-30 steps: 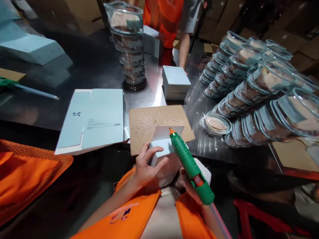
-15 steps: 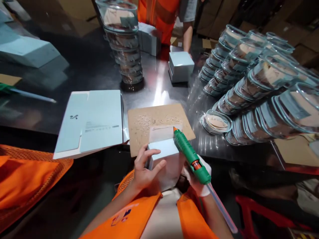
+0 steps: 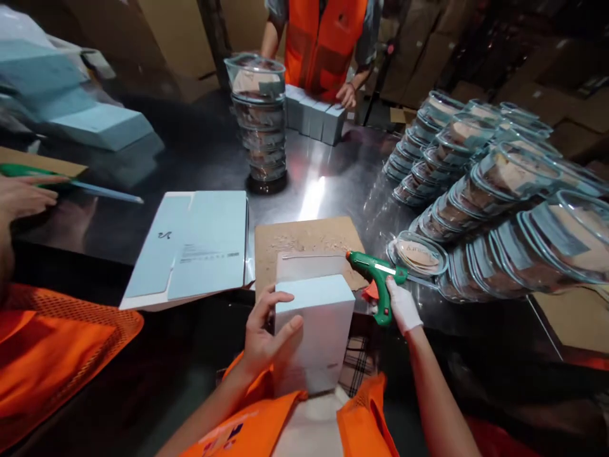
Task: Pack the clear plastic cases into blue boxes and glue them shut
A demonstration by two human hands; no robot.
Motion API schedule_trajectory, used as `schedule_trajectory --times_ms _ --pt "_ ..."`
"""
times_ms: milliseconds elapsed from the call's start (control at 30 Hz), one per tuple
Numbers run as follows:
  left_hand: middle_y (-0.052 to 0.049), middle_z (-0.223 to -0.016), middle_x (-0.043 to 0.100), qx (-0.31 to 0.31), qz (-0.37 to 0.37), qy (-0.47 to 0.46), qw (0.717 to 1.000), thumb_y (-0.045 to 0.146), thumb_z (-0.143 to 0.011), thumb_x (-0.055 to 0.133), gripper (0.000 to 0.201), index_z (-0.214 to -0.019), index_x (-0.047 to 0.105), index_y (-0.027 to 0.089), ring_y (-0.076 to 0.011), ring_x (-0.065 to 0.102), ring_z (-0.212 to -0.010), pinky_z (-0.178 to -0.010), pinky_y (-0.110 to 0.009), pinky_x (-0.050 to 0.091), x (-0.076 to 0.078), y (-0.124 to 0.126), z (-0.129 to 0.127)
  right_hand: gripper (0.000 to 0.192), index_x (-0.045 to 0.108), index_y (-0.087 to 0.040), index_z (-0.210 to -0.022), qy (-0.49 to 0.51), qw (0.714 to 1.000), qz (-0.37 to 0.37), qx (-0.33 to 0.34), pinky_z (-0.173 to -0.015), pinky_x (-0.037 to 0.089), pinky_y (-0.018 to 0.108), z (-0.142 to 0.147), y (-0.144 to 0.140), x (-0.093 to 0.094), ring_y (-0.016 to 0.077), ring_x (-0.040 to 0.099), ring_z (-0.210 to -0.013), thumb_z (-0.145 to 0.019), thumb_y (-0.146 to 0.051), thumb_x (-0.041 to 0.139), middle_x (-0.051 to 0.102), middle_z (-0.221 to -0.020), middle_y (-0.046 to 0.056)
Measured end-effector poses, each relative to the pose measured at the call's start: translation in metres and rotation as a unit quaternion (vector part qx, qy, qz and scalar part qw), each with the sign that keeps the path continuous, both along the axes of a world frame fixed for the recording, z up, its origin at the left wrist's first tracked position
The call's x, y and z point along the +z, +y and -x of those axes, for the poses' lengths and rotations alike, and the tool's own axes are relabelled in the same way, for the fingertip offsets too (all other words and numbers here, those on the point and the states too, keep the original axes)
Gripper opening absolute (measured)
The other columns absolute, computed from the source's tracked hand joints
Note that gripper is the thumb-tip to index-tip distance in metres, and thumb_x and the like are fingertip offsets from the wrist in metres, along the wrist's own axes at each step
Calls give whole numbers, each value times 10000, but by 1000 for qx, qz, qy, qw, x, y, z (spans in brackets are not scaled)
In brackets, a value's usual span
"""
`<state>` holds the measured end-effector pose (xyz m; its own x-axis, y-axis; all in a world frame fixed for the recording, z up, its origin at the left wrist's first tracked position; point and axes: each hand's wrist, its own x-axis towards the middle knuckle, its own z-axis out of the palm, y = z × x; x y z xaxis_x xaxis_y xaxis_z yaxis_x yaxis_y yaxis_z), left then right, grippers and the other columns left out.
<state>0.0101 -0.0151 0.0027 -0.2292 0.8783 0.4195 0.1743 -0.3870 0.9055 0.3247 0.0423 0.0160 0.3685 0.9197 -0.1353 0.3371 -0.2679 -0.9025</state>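
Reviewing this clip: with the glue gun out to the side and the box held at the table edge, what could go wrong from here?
1. The right hand holds the green glue gun with its nozzle over the cardboard mat, close to the open flap; a drip could smear the box.
2. The pale blue box sits half off the table edge, steadied only by the left hand; it might tip.
3. The gun's rear lies near the lidded containers; a swing could knock them.

Flat blue cartons (image 3: 190, 244), stacked clear lidded containers (image 3: 259, 117), co-worker's orange vest (image 3: 326, 41).

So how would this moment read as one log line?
left hand: grips pale blue cardboard box | right hand: holds green glue gun | nozzle at open flap
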Motion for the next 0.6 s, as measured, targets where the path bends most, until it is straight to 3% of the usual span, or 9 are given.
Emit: schedule_trajectory --times_ms 67,167,233,300,367,467,533,600 --pt "-70 -1101 723 -10 0 -10 1000 480 -864 816 301 -997 748 218 -220 730 -977 -812 -311 594 2 0 1 502 720 -193 -702 -25 998 -38 -41 -567 536 309 -5 -5 7 208 662 -562 -858 -670 692 679 -559 67" --pt "-62 -1066 732 -42 -5 -13 999 456 -862 830 276 -1015 753 239 -250 722 -1059 -850 -335 600 -1 -1 -3 484 765 -202 -1044 9 993 -98 -58 -772 606 361 14 -19 21 239 742 -823 -835 -637 729 807 -950 97" --pt "-66 -1021 739 -65 -10 -5 998 450 -855 839 269 -1016 760 249 -275 705 -1132 -905 -362 596 -4 -2 -9 520 759 -223 -1141 110 990 -79 27 -838 619 385 40 -24 28 256 757 -928 -791 -606 795 808 -1102 92" --pt "-87 -1065 741 -82 -8 -4 997 459 -851 842 269 -996 757 249 -300 680 -1227 -973 -397 584 -7 -3 -14 488 772 -227 -1104 226 965 -19 131 -822 627 388 63 -23 30 270 765 -932 -747 -548 860 813 -1077 78" --pt "-122 -1229 720 -101 1 -20 995 469 -855 835 278 -971 739 235 -326 650 -1316 -1030 -433 571 -9 -3 -18 447 778 -223 -1083 275 945 7 177 -789 629 385 76 -21 28 268 768 -884 -763 -522 868 815 -1007 67" --pt "-121 -1332 686 -124 18 -91 988 455 -864 838 318 -1056 692 248 -327 682 -1296 -1032 -447 583 -10 -3 -18 523 800 -230 -1074 246 945 -57 209 -885 622 435 69 -24 23 283 765 -935 -830 -693 788 813 -1028 88" --pt "-63 -1236 704 -137 15 -149 979 421 -876 838 445 -1240 602 327 -306 731 -1217 -1001 -457 604 -12 -2 -16 683 825 -243 -1047 198 931 -108 288 -1047 565 490 57 -30 23 318 739 -1117 -803 -867 693 790 -1198 123" --pt "-20 -1150 696 -147 13 -177 973 398 -858 855 518 -1281 558 368 -297 747 -1176 -1002 -481 605 -15 -1 -12 755 823 -261 -1108 141 903 -153 376 -1152 492 519 47 -35 28 338 678 -1280 -773 -918 664 717 -1390 137"
